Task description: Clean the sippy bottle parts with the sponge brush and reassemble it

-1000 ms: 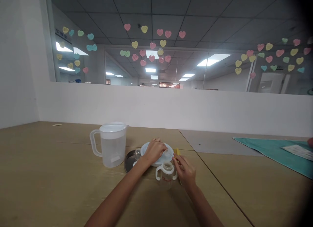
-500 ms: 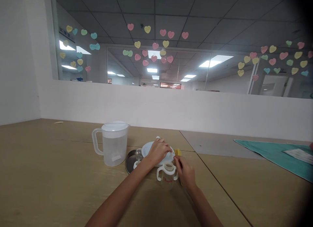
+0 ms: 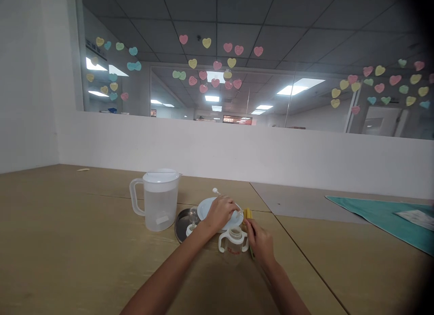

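At centre frame, the left hand (image 3: 221,213) seemed to pinch a thin white knob-ended tube (image 3: 216,191) over a pale-blue round dish (image 3: 204,209); whether the right hand (image 3: 261,240), fingers curled, gripped anything, I couldn't tell. Apparently mid-handling, the tube called for steady fingers next.

The handled bottle (image 3: 234,247) blocks the middle; tabletop (image 3: 325,260) rightward lies open.
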Demonstrator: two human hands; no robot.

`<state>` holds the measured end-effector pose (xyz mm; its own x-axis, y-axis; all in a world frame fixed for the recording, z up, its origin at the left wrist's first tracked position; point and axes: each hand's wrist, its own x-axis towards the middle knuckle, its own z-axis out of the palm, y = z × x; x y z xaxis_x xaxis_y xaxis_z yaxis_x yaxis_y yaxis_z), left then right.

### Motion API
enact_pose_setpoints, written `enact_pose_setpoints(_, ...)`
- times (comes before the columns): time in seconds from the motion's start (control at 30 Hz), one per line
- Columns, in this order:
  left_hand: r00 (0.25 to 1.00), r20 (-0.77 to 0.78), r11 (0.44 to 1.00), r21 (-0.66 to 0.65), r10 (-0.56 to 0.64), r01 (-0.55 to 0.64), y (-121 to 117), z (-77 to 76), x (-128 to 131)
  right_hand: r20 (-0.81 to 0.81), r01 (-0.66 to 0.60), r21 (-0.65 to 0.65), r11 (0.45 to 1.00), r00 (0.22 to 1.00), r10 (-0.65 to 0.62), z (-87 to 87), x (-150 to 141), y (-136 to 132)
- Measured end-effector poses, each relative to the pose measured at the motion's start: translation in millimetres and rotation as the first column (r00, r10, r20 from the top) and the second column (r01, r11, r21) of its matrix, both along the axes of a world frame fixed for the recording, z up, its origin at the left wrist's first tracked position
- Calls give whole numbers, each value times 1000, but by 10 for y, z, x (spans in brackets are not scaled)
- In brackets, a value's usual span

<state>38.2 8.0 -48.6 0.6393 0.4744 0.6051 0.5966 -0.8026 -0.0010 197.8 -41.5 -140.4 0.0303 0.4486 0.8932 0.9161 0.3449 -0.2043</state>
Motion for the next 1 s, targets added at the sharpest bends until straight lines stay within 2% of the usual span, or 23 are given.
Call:
enact_pose_setpoints(0.23, 991, -121, 999, 2, -52, 53, -78, -5, 31, 40, -2, -19, 1000, 999, 3, -21, -41, -4)
enact_pose_setpoints(0.4, 982, -184, 998, 30, -40, 47, -63, 12, 41, 56, -15, -12, 1000, 998, 16, 34, -46, -32)
enact_pose_setpoints(0.63, 992, -118, 998, 53, 48, -42, 53, -2, -45, 69, 48, 21, 999, 996, -50, 66, 13, -40)
enact_pose_setpoints(0.77, 989, -145, 996, 84, 0, 12, 5, -36, 11, 37, 74, 30, 997, 997, -75, 51, 15, -19)
enact_pose_setpoints(1.0, 982, -183, 993, 101, -44, 64, -96, -9, 61, 40, -5, 37, 999, 999, 3, 71, -18, -37)
